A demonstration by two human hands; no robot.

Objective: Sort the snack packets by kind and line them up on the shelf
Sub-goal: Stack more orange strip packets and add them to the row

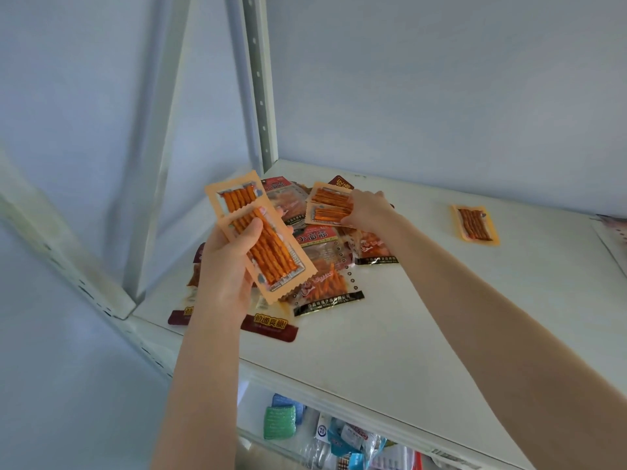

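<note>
Head view: my left hand (224, 266) grips two stick packets (268, 252) fanned above the pile (325, 266) on the shelf (407, 317). My right hand (368, 212) pinches a second pair (327, 206) by one edge. They seem light, thin and slick, so the sealed borders are safest to hold. A lone packet (475, 225) lies well right.

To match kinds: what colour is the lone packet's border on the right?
Light orange; the lone packet shows best in the head view.
</note>
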